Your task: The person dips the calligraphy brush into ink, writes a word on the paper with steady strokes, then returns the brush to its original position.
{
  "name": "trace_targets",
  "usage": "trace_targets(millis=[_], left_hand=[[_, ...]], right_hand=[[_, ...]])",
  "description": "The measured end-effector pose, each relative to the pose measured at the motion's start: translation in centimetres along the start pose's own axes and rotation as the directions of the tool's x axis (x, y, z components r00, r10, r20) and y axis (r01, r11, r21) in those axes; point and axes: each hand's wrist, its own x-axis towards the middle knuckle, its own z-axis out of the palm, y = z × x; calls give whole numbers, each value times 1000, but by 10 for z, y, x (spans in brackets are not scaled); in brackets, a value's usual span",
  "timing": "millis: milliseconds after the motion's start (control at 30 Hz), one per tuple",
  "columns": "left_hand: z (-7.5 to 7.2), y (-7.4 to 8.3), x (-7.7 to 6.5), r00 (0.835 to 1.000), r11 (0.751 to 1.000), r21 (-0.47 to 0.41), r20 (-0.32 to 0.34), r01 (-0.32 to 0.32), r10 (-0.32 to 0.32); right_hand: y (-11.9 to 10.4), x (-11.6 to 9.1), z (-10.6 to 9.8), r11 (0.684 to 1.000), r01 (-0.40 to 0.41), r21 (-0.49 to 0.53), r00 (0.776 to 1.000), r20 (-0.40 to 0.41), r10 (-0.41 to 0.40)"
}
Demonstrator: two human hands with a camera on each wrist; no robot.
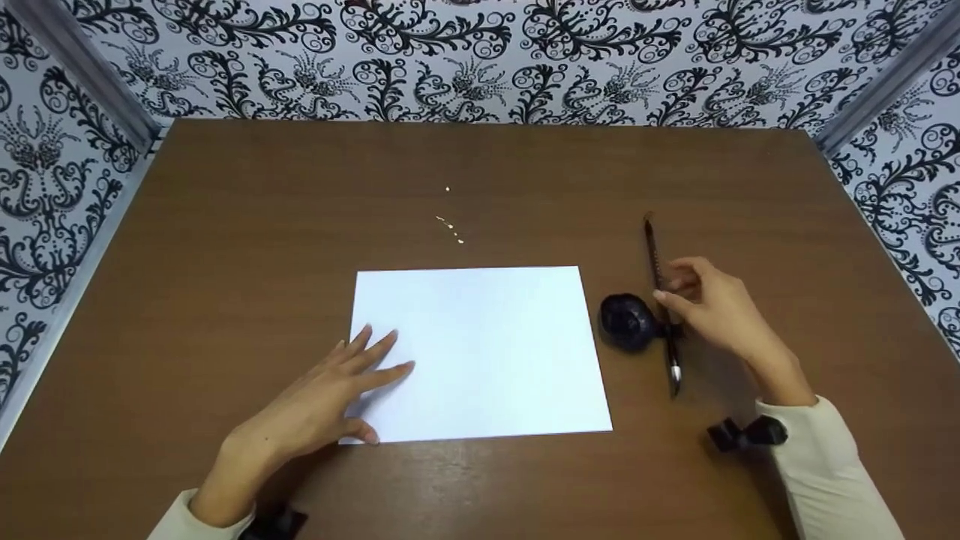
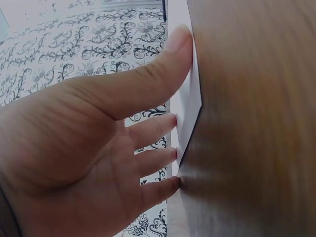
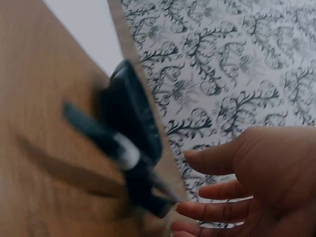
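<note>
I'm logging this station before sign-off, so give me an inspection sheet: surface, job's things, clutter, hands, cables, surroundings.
Surface: brown wooden table, a few small pale specks beyond the sheet.
Job's things: white paper sheet lies flat; round black ink pot to its right; dark brush lies beside the pot, tip toward the person.
Clutter: nothing seen beyond the specks.
Hands: left hand rests flat with spread fingers on the sheet's near left corner; right hand is at the brush, fingers loosely bent, no closed grip visible.
Cables: nothing seen; black wrist mount on the right sleeve.
Surroundings: black-and-white patterned walls on three sides.
</note>
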Motion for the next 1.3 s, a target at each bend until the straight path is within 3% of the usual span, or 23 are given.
trace_targets(millis=[333,600,833,967,1067,1167,1233,1300], left_hand=[[1,1,1,1000,1000,-5,6,29,-29],[3,2,4,999,999,3,5,35,-35],[3,5,6,999,999,-5,30,33,-33],[4,8,9,999,1000,6,40,29,-29],[4,11,10,999,999,26,41,30,-32],[4,14,12,999,999,49,40,16,-18],[5,15,13,999,998,60,36,-4,2],[6,15,13,999,997,71,30,-24,22]], right_hand=[[4,1,4,994,-106,-1,994,22,106],[6,1,8,994,-110,-7,994,1,110],[-8,-12,-23,997,-72,28,988,-136,75],[-19,-24,-44,981,-78,176,973,-202,114],[-29,-31,-51,928,-36,371,958,-252,138],[-38,-34,-49,821,69,567,933,-328,147],[-44,-34,-45,753,155,639,910,-390,143],[-50,-33,-40,724,223,653,885,-447,131]])
